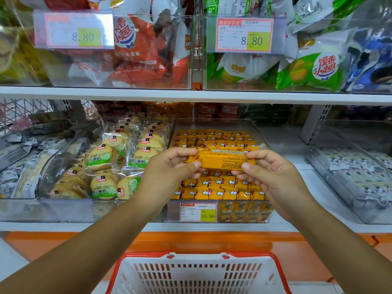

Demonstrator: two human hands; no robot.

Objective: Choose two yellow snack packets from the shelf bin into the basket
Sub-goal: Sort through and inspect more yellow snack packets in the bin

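A single head-worn, wide-angle view stands close before the shelving, facing it squarely and tilted somewhat downward. The front edge of the upper shelf (127, 93) crosses above the middle of the frame and that of the lower shelf (63, 227) below it. The shelf bin (214, 120) lies straight ahead. The left hand (169, 168) and right hand (269, 172) meet on a yellow packet (222, 160) near the centre, the forearms entering from the bottom corners. The basket (197, 254) is cut off by the bottom edge.
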